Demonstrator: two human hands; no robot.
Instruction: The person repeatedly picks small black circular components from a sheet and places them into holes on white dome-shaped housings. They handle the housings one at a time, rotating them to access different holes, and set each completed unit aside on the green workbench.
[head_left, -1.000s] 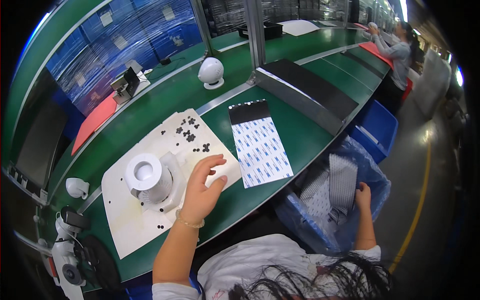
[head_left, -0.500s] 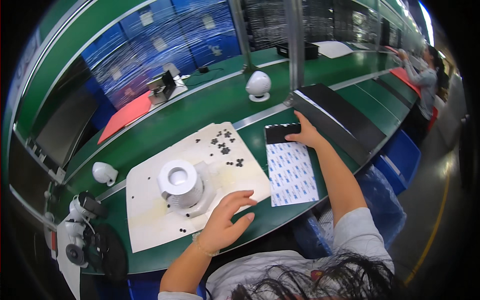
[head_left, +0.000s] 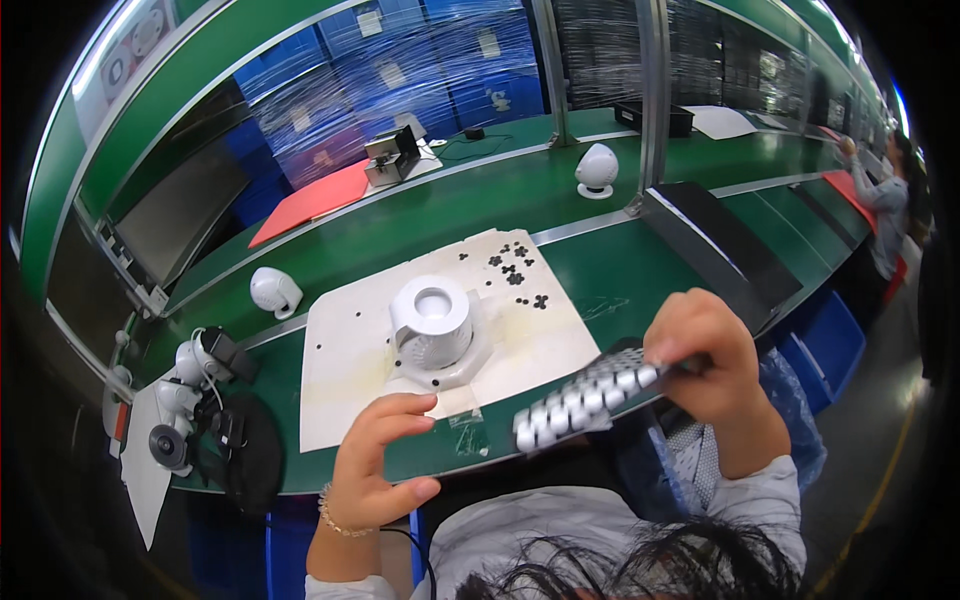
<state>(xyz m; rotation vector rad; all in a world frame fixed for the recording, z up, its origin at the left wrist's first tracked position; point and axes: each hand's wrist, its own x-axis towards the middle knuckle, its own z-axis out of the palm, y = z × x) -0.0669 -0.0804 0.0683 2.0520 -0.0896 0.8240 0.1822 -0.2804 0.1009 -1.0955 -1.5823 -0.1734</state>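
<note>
My right hand (head_left: 708,350) pinches one end of a sheet of small round pads (head_left: 585,402), lifted at a tilt over the bench's near edge. Rows of shiny dots run along its dark face. Fingers apart and holding nothing, my left hand (head_left: 375,465) hovers by the near edge of a cream board (head_left: 345,400). On that board a white cylindrical housing (head_left: 434,335) stands in a pale angular base (head_left: 455,372). Small black round pads (head_left: 515,278) lie scattered on the board's far right, several of them clustered.
White rounded camera-like devices stand at the back (head_left: 597,172) and left (head_left: 275,291). More white units (head_left: 180,398) and a black pouch (head_left: 255,455) crowd the left end. A black flat piece (head_left: 720,245) lies right, near a metal post (head_left: 654,100). A co-worker (head_left: 885,200) sits far right.
My right hand has picked the sheet up off the bench and brought it nearer, tilting it. My left hand has drawn back slightly toward me. The view has shifted left.
</note>
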